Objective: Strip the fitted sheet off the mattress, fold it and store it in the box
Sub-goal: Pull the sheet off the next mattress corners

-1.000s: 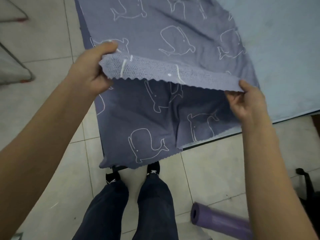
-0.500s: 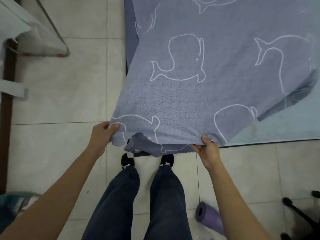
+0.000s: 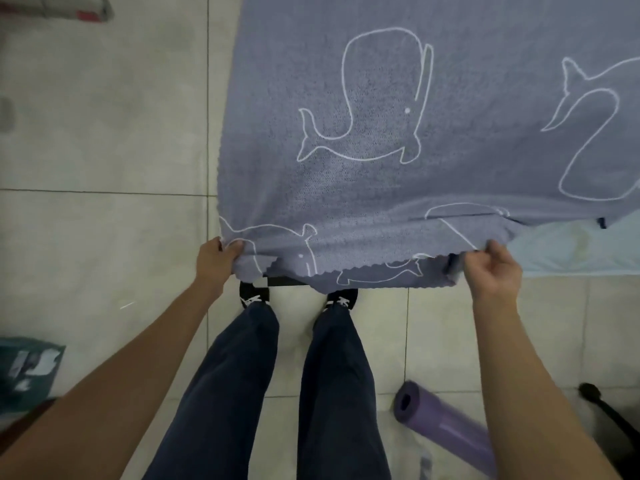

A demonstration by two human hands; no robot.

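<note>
So the person is standing right at the near end of the mattress (image 3: 571, 252), shoes tucked just under the overhang, and the whale-print fitted sheet (image 3: 381, 150) is spread flat across it. The left hand (image 3: 220, 259) has its fingers curled round one near corner of the sheet, and the right hand (image 3: 491, 271) is gripping the other end of that same zigzag-cut edge. The 2 hands are well apart with the cloth stretched between them. A second layer peeks out below the held edge, so it looks like the sheet is already doubled over and this is the folding stage, not the stripping. Bare pale-blue mattress shows at the right, which fits that. Holding both corners wide probably keeps the edge taut so the layers line up square, with the mattress working as a folding table. A rolled purple mat (image 3: 446, 431) lies on the tiled floor (image 3: 104, 133) near the right foot. No box visible that can be picked out for sure.
</note>
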